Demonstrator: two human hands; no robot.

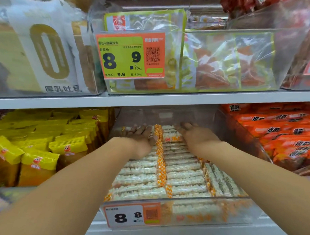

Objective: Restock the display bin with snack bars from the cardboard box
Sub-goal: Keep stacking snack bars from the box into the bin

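Observation:
A clear plastic display bin on the lower shelf holds rows of pale snack bars in clear wrappers with orange checked ends. Both arms reach deep into the bin. My left hand lies flat on the rear bars of the left row, fingers straight. My right hand lies flat on the rear bars of the right row, fingers stretched toward the back wall. Neither hand holds a bar. The cardboard box is out of view.
Yellow snack packs fill the bin at left, orange packs the bin at right. A grey shelf edge runs just above the hands, carrying clear bins with a green price tag. A white price label fronts the bin.

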